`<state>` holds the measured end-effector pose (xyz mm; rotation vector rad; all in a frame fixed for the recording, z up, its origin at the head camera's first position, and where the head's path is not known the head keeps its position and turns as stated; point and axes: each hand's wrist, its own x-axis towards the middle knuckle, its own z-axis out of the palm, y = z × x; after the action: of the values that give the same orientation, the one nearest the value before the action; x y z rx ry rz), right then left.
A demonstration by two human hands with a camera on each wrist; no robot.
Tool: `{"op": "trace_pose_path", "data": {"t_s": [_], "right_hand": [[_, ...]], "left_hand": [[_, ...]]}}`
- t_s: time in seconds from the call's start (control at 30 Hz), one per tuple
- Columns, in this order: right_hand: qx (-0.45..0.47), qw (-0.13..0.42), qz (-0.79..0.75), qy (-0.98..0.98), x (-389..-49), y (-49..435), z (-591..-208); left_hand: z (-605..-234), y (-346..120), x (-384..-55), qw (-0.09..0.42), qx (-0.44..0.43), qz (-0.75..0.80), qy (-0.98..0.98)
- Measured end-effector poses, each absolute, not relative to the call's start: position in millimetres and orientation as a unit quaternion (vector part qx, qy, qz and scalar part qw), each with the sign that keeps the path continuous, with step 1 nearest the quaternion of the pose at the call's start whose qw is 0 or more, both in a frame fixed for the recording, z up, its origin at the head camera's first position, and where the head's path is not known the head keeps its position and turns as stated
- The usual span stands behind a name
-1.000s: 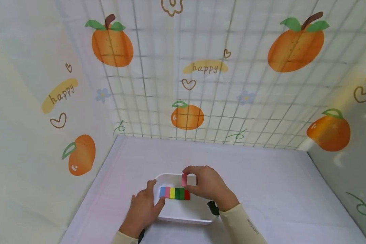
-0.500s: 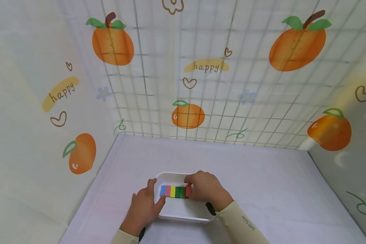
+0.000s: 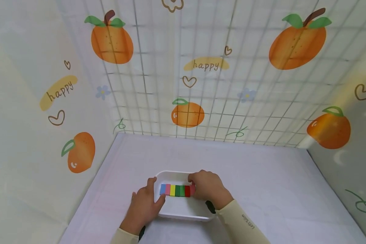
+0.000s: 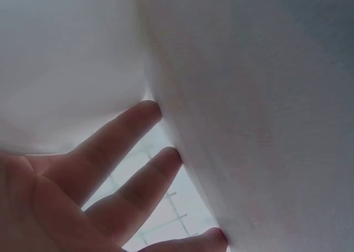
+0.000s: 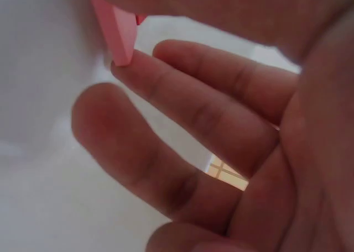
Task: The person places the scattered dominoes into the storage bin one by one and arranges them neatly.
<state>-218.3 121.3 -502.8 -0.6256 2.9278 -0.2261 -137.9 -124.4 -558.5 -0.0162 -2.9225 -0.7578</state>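
Note:
In the head view a white tray (image 3: 180,212) holds a row of small coloured blocks: blue (image 3: 163,189), pink, yellow (image 3: 173,190), two greens and red (image 3: 187,191). At the row's right end my right hand (image 3: 208,185) pinches another pink block (image 3: 192,189), upright beside the red one. The right wrist view shows this pink block (image 5: 117,28) at a fingertip, part of it hidden. My left hand (image 3: 142,206) rests at the tray's left side, thumb over the rim near the blue block. Its straight fingers (image 4: 135,199) touch the table in the left wrist view.
A pale cloth covers the table (image 3: 262,189) around the tray. Behind it rises a white curtain (image 3: 158,67) printed with oranges, a wire grid showing through. More curtain (image 3: 27,142) encloses the left and right sides.
My right hand has lowered the pink block from above the tray to the row's right end, beside the red block. My left hand stays in place.

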Motion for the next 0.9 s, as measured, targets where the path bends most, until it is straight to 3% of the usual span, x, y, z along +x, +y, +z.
{"op": "trace_pose_path", "data": {"t_s": [0.9], "right_hand": [[-0.215, 0.059, -0.066, 0.973, -217.4, 119.5, -506.8]], "left_hand": [[-559.1, -125.2, -136.8, 0.071, -0.015, -0.246, -0.966]]}}
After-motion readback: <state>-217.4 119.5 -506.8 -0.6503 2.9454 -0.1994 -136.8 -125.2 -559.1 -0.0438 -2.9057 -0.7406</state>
